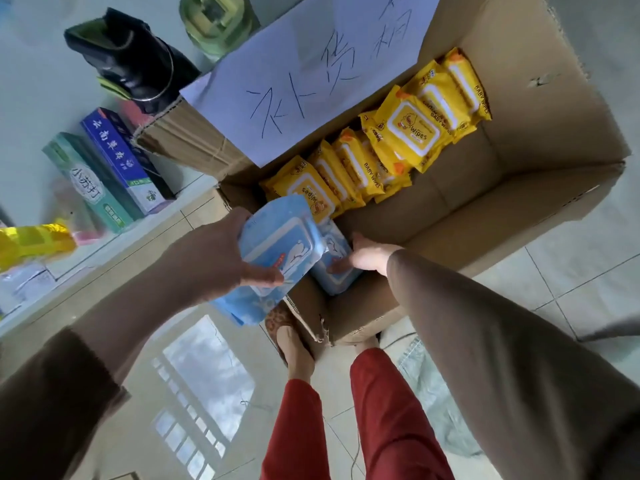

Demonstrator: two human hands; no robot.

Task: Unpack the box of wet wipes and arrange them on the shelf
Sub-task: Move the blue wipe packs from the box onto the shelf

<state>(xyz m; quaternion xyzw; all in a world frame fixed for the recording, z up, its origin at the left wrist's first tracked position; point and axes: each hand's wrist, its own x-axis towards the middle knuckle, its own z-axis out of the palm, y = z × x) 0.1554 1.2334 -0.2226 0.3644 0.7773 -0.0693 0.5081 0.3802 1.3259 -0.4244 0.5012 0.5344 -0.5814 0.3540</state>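
Observation:
A large open cardboard box [526, 188] stands on the floor. Along its left inner wall runs a row of several yellow baby-wipe packs [408, 133]. My left hand [221, 251] holds a stack of blue wipe packs [277, 251] above the box's near left corner, thumb across the front of the top pack. Lower in that corner sits another blue pack [341, 268], and my right hand [370, 256] grips it from the right side. A white shelf [114, 237] runs along the left.
On the shelf stand toothpaste boxes [114, 164], a yellow packet [31, 240], a black shoe [131, 60] and a green container [214, 19]. A white paper sign [311, 74] covers the box's left flap. My feet and red trousers are near the box's front corner.

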